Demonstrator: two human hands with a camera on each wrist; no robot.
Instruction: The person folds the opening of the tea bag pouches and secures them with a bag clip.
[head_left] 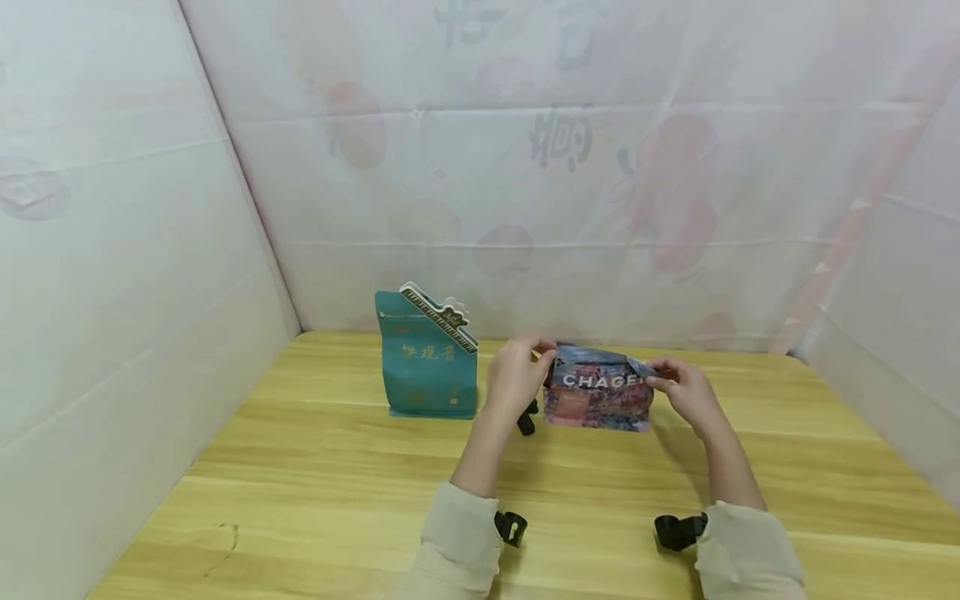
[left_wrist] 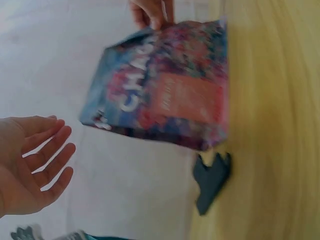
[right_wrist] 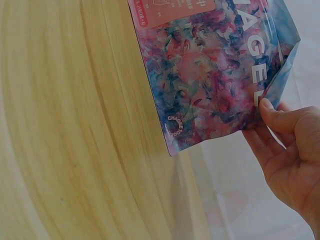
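Note:
A blue and pink patterned pouch (head_left: 598, 398) marked with white CHAGEE-like lettering stands on the table, its top edge folded over at the right. My right hand (head_left: 684, 392) pinches that folded upper right corner between thumb and fingers, as the right wrist view shows with the pouch (right_wrist: 210, 70) up close. Beside the upper left corner is my left hand (head_left: 517, 373); in the left wrist view its fingers (left_wrist: 55, 167) are spread loosely, a small gap from the pouch. A small black notched piece (head_left: 527, 421) lies left of the pouch, partly hidden by the left hand.
A teal pouch (head_left: 427, 375) stands farther left, with a dark and white decorative clip (head_left: 442, 317) across its upper right corner. White printed sheeting (head_left: 450, 192) walls the back and sides of the wooden table (head_left: 337, 483).

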